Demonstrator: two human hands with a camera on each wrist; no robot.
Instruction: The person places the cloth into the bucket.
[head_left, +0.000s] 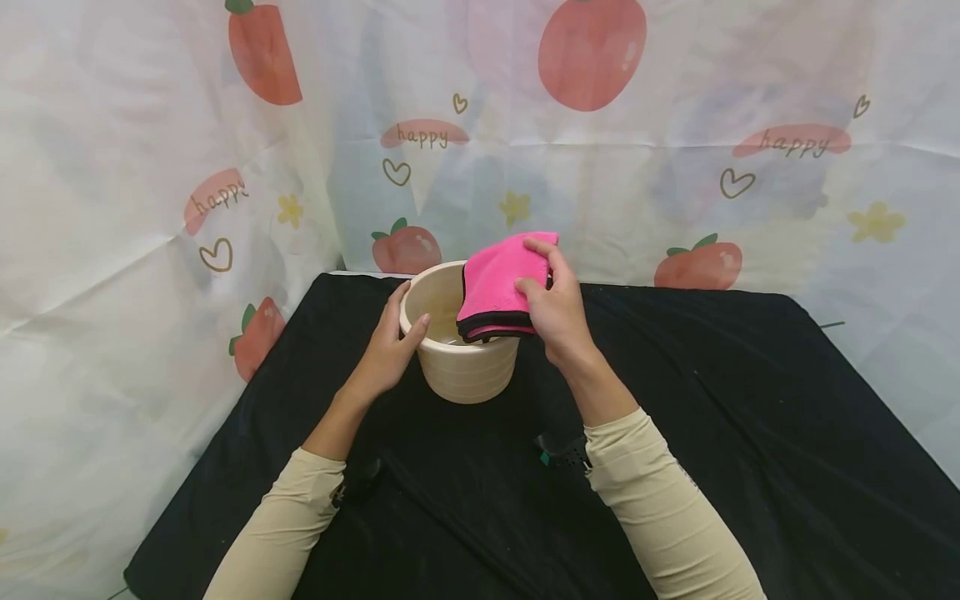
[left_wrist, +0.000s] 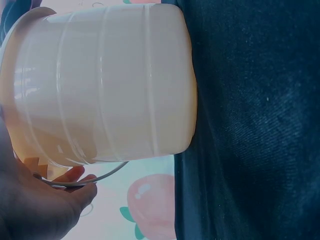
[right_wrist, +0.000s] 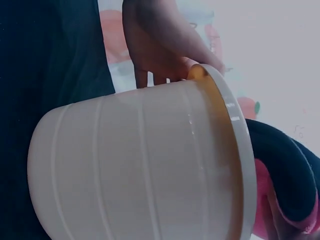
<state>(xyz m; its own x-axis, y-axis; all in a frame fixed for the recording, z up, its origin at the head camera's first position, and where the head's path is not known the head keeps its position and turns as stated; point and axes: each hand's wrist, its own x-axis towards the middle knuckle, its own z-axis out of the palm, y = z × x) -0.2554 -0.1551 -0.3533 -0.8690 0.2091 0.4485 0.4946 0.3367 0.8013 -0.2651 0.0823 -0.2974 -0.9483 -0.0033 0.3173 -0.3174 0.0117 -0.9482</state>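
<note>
A cream bucket (head_left: 467,375) with moulded rings stands upright on black cloth. My left hand (head_left: 386,354) grips its left rim, the thumb over the edge and the fingers along the outside. In the left wrist view a thin grey wire handle (left_wrist: 107,174) runs by those fingers. Over the right side of the bucket's mouth, my right hand (head_left: 562,312) pinches a folded pink cloth (head_left: 498,279) with black edging between thumb and fingers. The right wrist view shows the cloth's dark fold (right_wrist: 287,170) beside the rim. Part of the bucket's inside is hidden behind the cloth.
Black fabric (head_left: 720,433) covers the table, with a few wrinkles. Behind and to the left hangs a pale curtain (head_left: 615,183) printed with fruit and hearts. A small dark object (head_left: 558,450) with a green spot shows beside the right sleeve.
</note>
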